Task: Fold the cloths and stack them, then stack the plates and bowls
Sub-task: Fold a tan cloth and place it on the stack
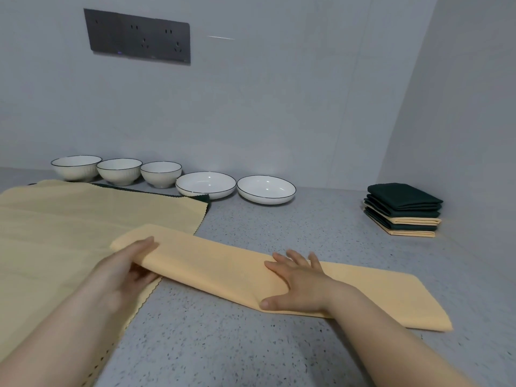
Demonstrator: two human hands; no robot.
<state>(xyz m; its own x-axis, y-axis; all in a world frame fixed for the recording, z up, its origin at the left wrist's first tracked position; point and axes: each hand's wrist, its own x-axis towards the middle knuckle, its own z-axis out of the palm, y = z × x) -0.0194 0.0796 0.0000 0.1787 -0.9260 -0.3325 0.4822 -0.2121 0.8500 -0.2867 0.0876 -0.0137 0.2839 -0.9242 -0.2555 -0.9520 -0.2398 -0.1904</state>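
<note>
Gripping one end of the folded yellow cloth, the left hand curls round it; the right hand presses flat on its middle. It lies on the grey counter, its left end overlapping spread cloths. Bowls and plates line the wall; a folded stack sits right.

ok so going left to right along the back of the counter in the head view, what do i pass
left bowl → middle bowl → right bowl → left plate → right plate → stack of folded cloths, set well apart at the far right
</note>
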